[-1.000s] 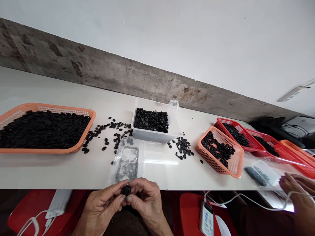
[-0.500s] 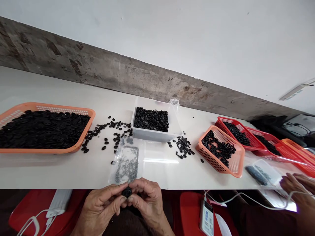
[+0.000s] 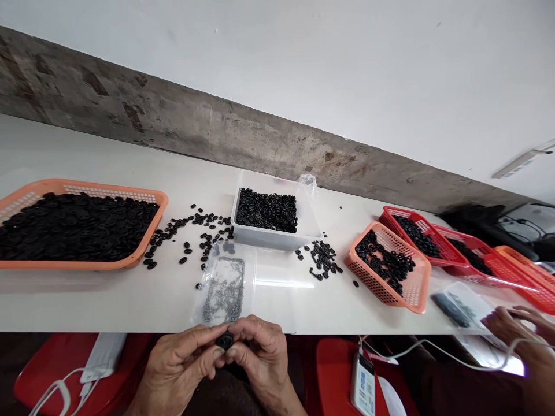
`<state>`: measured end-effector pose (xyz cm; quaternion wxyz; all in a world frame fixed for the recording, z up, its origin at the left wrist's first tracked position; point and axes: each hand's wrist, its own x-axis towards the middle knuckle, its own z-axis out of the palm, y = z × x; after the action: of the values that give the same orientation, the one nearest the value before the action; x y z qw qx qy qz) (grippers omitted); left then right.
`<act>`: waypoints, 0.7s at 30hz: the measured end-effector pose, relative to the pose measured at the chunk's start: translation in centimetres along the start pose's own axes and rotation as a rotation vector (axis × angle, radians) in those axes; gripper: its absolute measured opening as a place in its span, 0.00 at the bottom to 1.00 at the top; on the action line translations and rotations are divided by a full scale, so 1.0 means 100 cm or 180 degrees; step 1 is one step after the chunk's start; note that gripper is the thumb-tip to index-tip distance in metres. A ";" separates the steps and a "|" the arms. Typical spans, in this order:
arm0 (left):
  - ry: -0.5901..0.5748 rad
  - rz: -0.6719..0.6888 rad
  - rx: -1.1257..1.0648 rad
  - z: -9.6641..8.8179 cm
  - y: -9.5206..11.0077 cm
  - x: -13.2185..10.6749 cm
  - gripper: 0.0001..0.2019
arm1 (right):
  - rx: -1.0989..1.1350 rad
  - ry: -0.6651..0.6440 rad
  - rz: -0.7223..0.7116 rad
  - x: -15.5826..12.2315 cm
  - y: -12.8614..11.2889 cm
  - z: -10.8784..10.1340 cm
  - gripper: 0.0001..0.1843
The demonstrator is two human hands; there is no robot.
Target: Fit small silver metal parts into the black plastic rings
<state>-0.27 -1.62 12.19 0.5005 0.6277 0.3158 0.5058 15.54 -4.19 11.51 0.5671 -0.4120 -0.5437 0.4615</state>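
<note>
My left hand (image 3: 182,364) and my right hand (image 3: 260,355) meet just below the white table's front edge (image 3: 108,323). Together their fingertips pinch one small black round part (image 3: 225,341). Right above them lies a clear plastic bag (image 3: 225,286) holding several small grey metal pieces. Loose black parts (image 3: 191,237) are scattered on the table behind the bag. A clear plastic box (image 3: 269,216) full of black rings stands beyond that.
A large orange tray (image 3: 82,228) heaped with black parts sits at the left. Another pile of loose parts (image 3: 323,260) and an orange basket (image 3: 390,268) lie to the right, with red baskets (image 3: 433,240) further on. Another person's hands (image 3: 515,323) work at the far right.
My hands stay together on the black part, which has shifted slightly lower. The other person's hands at the right have moved a little to the left.
</note>
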 end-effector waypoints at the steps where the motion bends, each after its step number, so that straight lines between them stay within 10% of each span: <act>1: 0.0000 0.0044 0.0031 0.000 -0.001 0.000 0.23 | -0.0048 0.0011 0.0001 0.000 0.000 0.000 0.09; 9: -0.0044 0.0383 0.0248 0.001 -0.003 -0.001 0.22 | -0.0596 -0.0010 -0.0206 0.001 -0.008 -0.001 0.02; 21: 0.0178 -0.0283 -0.0208 0.005 -0.001 -0.003 0.25 | -0.0405 0.0013 -0.0112 -0.002 -0.004 0.000 0.07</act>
<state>0.14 -1.98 12.00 0.5336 0.5820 0.3406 0.5105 15.58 -4.48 11.83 0.5489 -0.4385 -0.5780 0.4152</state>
